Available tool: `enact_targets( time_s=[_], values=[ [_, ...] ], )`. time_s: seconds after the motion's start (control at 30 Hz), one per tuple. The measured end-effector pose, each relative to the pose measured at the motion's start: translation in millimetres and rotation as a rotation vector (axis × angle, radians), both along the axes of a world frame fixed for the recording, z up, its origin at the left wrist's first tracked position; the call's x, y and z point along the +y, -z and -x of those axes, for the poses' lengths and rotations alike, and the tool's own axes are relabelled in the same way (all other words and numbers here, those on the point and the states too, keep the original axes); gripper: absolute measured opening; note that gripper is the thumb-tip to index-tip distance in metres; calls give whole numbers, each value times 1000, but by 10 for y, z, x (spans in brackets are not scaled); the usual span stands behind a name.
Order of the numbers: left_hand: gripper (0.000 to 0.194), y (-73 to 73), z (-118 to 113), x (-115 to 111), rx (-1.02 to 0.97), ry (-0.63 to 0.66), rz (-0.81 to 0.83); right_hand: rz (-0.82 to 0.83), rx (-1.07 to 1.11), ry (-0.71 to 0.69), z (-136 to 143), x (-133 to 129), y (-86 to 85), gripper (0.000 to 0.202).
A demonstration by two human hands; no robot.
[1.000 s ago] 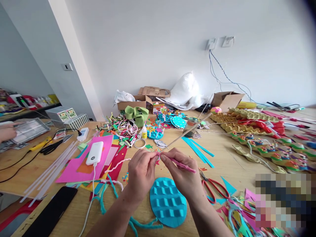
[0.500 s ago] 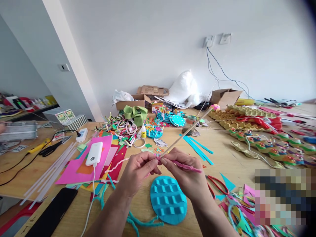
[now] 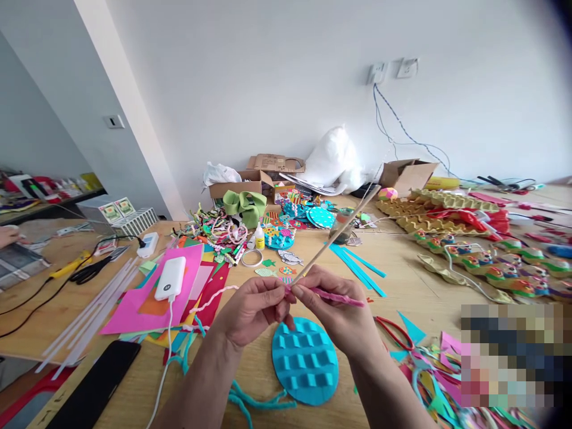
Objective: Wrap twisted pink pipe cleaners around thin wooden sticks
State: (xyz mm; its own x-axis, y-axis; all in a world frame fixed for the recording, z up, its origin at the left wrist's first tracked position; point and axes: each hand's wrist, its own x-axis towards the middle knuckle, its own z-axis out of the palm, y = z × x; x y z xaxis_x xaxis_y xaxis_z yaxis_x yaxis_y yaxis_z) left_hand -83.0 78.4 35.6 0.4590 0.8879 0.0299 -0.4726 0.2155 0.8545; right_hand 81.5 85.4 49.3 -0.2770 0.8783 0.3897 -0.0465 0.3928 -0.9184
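Note:
My left hand (image 3: 259,307) and my right hand (image 3: 330,304) meet above the table, fingertips pinched together. Between them they hold the lower end of a thin wooden stick (image 3: 337,232), which slants up to the right. A pink twisted strip (image 3: 338,297) passes through my right hand and sticks out past its fingers. My left fingers pinch the pink material near the stick's base; its exact wrapping is hidden. Just below my hands lies a blue oval piece (image 3: 306,363) with rows of raised tabs.
A white power bank (image 3: 170,278) rests on pink paper (image 3: 129,307) at left, near a black phone (image 3: 96,381). Red-handled scissors (image 3: 395,332) and paper scraps (image 3: 447,381) lie at right. Egg trays (image 3: 478,262) stand farther back. Another person's hand (image 3: 8,236) shows at far left.
The stick has tilted a little more upright, its upper end shifting left. My left fingers have shifted slightly. At far left, the other person's hand and the clear case have moved.

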Motion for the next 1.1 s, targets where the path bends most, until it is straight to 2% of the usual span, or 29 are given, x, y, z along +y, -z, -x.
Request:
enact_targets(
  time_s=[0.1,0.17,0.23,0.33,0.47,0.57,0.63,0.83,0.97,1.1],
  values=[
    [22,-7,-31,-20,259,-295,-198,-13,-40,98,5,36,16,15],
    [28,-15,-49,-49,457,-505,-391,-28,-73,142,22,49,23,15],
    [22,-20,-65,-75,640,-660,-613,-45,-97,156,47,48,25,15],
    [11,-23,-88,-101,829,-805,-881,-70,-112,158,75,24,13,14],
    [11,-35,-116,-128,891,-877,-966,-75,-122,144,59,-24,-22,13],
    [8,-48,-132,-156,867,-854,-894,-54,-120,149,26,-46,-41,12],
    [8,-56,-136,-174,798,-786,-780,-55,-120,154,8,-53,-51,12],
    [18,-80,-115,-197,445,-399,-319,-71,-121,110,-42,-95,-118,11],
    [17,-101,-99,-206,274,-271,-207,-43,-81,30,-91,-132,-167,11],
    [15,-96,-69,-202,108,-152,-107,28,-24,-108,-134,-147,-176,11]
  ],
)
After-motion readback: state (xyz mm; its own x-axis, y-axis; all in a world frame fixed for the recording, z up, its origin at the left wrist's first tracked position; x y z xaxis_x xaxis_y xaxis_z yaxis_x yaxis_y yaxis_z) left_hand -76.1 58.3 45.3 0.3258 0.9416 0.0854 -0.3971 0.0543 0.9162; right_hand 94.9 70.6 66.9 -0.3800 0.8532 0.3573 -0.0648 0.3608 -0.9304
